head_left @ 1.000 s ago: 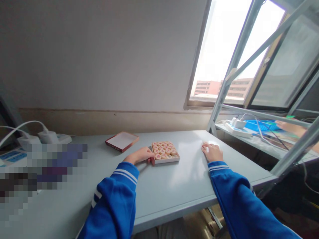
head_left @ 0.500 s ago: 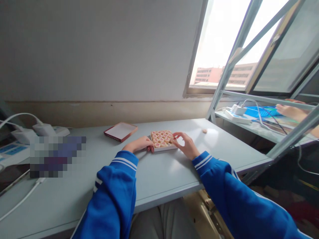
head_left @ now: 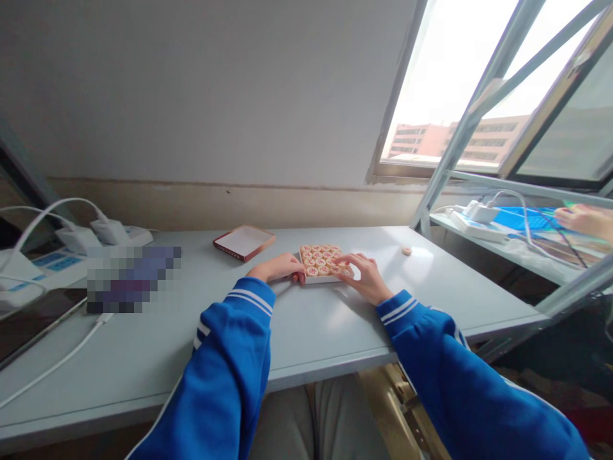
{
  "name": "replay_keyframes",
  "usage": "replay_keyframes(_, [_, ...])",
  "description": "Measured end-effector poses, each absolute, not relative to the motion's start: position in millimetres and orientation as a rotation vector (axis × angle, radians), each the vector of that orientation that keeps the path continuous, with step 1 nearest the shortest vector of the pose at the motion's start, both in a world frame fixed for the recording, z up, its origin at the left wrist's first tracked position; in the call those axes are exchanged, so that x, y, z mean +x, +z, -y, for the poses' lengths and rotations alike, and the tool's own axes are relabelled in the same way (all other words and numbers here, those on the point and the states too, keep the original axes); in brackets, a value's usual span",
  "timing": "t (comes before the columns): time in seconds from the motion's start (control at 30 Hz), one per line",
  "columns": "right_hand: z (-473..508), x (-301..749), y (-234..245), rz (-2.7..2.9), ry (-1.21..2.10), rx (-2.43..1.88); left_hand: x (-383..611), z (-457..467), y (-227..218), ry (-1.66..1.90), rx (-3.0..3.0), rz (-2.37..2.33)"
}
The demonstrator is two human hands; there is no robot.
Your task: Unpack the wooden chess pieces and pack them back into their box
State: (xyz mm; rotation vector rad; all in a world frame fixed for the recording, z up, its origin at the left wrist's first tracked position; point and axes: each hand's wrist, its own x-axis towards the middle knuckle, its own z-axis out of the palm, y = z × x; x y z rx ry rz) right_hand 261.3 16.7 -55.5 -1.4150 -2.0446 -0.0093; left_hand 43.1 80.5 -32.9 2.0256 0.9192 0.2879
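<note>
A small white box (head_left: 312,280) full of round wooden chess pieces (head_left: 318,258) sits on the grey table (head_left: 335,332). My left hand (head_left: 280,267) grips the box's left side, fingers curled round its edge. My right hand (head_left: 364,275) rests on the box's right side, its fingertips bent down onto the pieces there; whether it pinches one I cannot make out. One loose wooden piece (head_left: 406,250) lies on the table to the right, apart from both hands. The box's red lid (head_left: 244,242) lies upside down at the back left of the box.
Power strips with white plugs and cables (head_left: 100,233) lie at the far left, with a dark tablet (head_left: 29,326) near them. A metal rack (head_left: 479,115) stands to the right. Behind it another person's hand (head_left: 585,220) lies on a second table with a power strip (head_left: 476,214).
My right hand left the loose piece on the table at the right and came back to the box, settling on its right-hand pieces. My left hand stayed on the box.
</note>
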Motion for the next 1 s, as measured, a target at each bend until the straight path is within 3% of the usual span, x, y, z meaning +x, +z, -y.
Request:
replay_keyframes(0.27, [-13.7, 266.3, -52.7, 1.979, -0.204, -1.495, 46.4, -77.2, -28.1, 0.278, 1.97, -0.984])
replay_keyframes(0.5, [-17.4, 269.1, -51.7, 1.992, -0.12, -1.441, 43.8, -81.8, -32.7, 0.284, 2.007, -0.925])
replay_keyframes(0.77, [-53.3, 363.2, -66.9, 1.375, -0.428, -2.169, 43.6, -81.4, -34.3, 0.292, 2.013, -0.927])
replay_keyframes(1.0, [-57.1, 385.5, -70.4, 1.505, -0.339, -2.217, 42.3, -78.5, -33.3, 0.32, 2.002, -0.943])
